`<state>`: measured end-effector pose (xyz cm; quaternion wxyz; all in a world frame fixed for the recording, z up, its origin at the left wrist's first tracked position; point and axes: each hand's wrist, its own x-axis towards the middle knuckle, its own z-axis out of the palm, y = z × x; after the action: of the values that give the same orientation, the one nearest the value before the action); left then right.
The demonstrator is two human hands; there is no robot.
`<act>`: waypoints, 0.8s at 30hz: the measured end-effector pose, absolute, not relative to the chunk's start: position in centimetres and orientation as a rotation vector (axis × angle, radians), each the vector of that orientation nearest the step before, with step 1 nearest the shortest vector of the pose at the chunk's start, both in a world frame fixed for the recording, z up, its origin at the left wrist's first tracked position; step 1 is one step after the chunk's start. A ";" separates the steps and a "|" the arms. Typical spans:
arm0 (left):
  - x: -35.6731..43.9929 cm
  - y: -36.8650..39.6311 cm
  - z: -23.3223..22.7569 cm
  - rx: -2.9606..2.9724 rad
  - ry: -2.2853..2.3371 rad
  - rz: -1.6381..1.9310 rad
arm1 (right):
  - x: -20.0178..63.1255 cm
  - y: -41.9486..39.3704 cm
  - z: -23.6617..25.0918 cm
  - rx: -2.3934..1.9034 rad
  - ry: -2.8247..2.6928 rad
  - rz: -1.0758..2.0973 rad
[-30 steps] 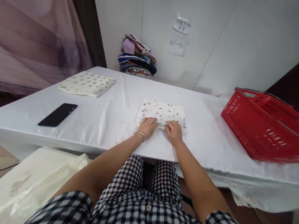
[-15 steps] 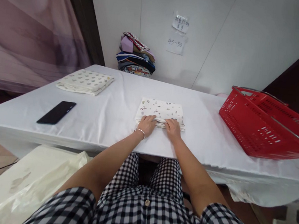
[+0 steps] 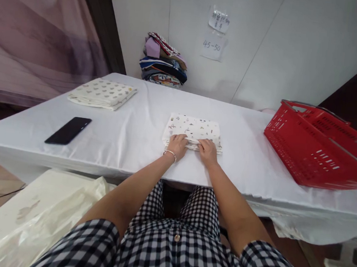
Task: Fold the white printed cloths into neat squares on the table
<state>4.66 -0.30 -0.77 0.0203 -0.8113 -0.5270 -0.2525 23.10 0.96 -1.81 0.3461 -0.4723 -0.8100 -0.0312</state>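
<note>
A folded white cloth with small printed motifs (image 3: 194, 128) lies in the middle of the white-covered table (image 3: 133, 137). My left hand (image 3: 177, 145), with a bracelet at the wrist, rests on the cloth's near edge with fingers curled over it. My right hand (image 3: 208, 149) sits beside it on the same near edge, fingers pinching the folded layers. The two hands nearly touch each other.
A second folded patterned cloth (image 3: 102, 93) lies at the table's far left. A black phone (image 3: 68, 130) is near the left front edge. A red plastic basket (image 3: 319, 145) stands at the right. A pile of coloured fabrics (image 3: 163, 62) sits against the back wall.
Both hands stay on the cloth's near edge and have drawn slightly closer together. The view has shifted a little.
</note>
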 end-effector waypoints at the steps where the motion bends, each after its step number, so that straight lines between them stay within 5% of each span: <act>1: 4.6 -0.3 -0.8 -2.513 -1.625 -0.795 | 23.1 0.9 -1.8 -1.226 -2.102 -0.074; 24: 0.4 -2.8 -0.7 -2.286 -1.911 -0.872 | 23.4 0.4 -2.0 -1.154 -2.132 -0.040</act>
<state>0.38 -2.80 -0.67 0.0186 -0.7362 -0.6155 -0.2808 23.36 0.36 -1.96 0.3510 -0.4457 -0.8234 -0.0153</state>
